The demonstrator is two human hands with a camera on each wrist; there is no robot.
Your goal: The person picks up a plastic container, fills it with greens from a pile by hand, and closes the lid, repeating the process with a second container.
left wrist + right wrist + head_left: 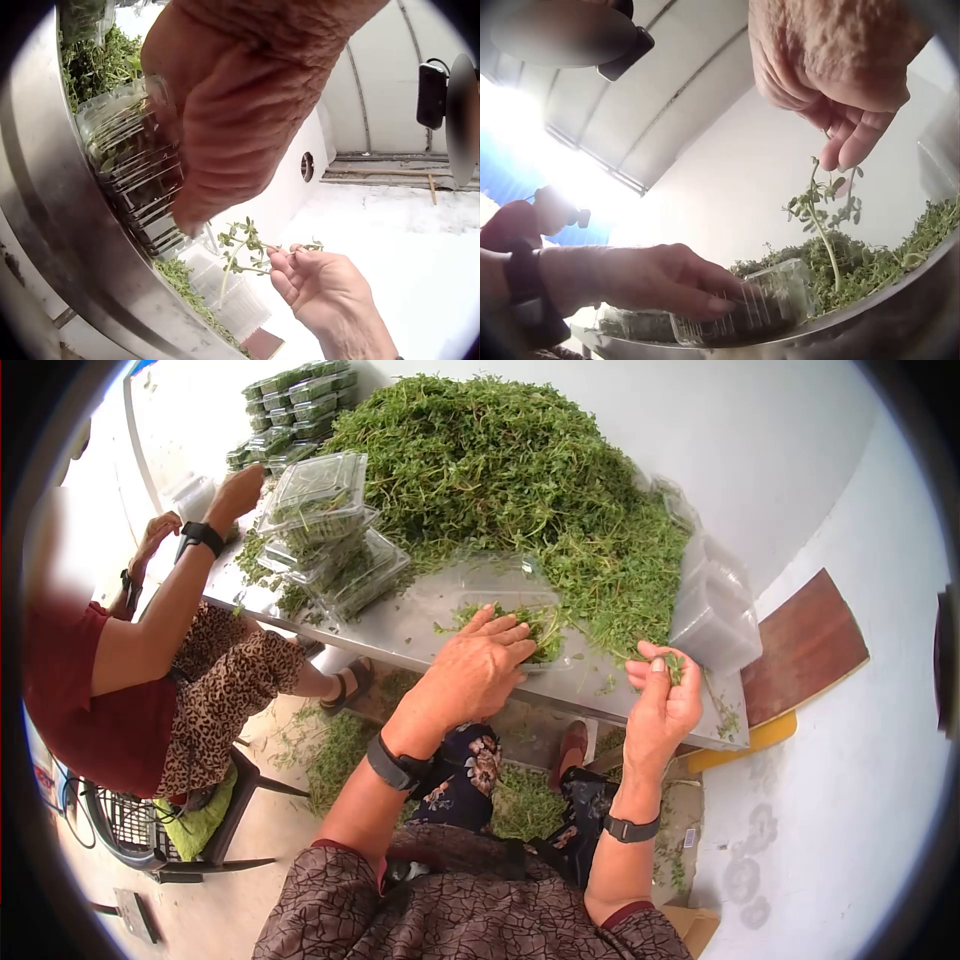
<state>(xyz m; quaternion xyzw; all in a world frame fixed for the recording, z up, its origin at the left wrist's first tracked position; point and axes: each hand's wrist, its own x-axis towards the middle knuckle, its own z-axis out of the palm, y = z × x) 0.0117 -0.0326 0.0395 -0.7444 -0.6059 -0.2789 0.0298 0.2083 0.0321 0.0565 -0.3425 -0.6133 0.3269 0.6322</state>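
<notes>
My left hand [475, 660] lies flat, fingers extended, over the leafy greens [546, 632] in a clear plastic clamshell container [563, 660] near the table's front edge. Its lid [500, 568] is folded back toward the pile. In the left wrist view, the ribbed container wall [135, 180] shows beside the hand. To the right, my right hand [662, 700] pinches a green sprig between thumb and fingers, raised above the table edge. The sprig [821, 229] hangs down with its pale stem and small leaves in the right wrist view.
A large heap of greens [480, 460] covers the back of the metal table [430, 650]. Filled clamshells [320, 500] are stacked at left, and nested clear containers [715, 610] stand at right beside a wall. Another person [110, 690] sits working on the left.
</notes>
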